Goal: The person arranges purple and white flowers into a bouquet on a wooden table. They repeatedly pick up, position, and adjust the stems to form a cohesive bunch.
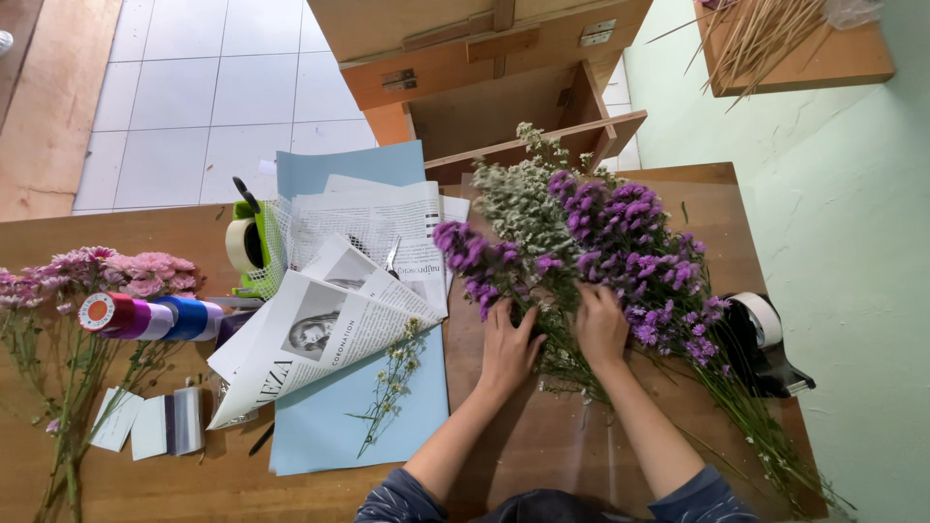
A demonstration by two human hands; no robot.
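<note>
A loose heap of purple flowers (630, 242) and small white filler flowers (518, 199) lies across the right half of the wooden table (542, 446). My left hand (508, 351) rests with fingers spread on the stems just below a purple cluster (470, 254). My right hand (602, 327) presses into the heap beside it, fingers tucked among the purple blooms. Whether either hand grips a stem is hidden by the flowers. Green stems (746, 426) trail off toward the lower right.
Newspaper sheets (320, 334) lie on light blue paper (320, 426) with a small white sprig (392, 383). Ribbon rolls (145, 317) and pink flowers (107, 271) sit at left, a green tape dispenser (247, 247) behind, a black tape dispenser (760, 339) at right.
</note>
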